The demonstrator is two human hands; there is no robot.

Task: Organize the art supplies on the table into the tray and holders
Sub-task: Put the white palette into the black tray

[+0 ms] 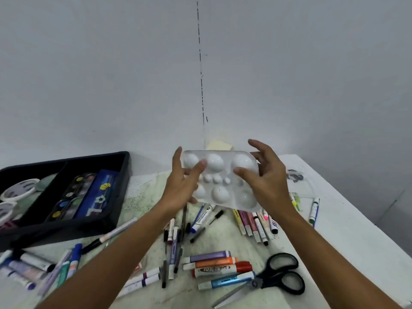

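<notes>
I hold a white plastic paint palette (219,179) up above the table, its underside with round bumps facing me. My left hand (184,186) grips its left edge, thumb on the near face and fingers behind. My right hand (265,181) holds the right edge with the thumb pressed on a bump. A black tray (120,188) stands at the left, holding a watercolour set (73,195), a blue box (98,192) and tape rolls (19,189). Several markers (218,269) and pens (176,246) lie scattered below my hands.
Black-handled scissors (278,277) lie at the front right. More markers (256,224) lie under the palette, several markers (55,268) at the front left, and a green marker (314,209) near the right table edge. A white wall stands close behind.
</notes>
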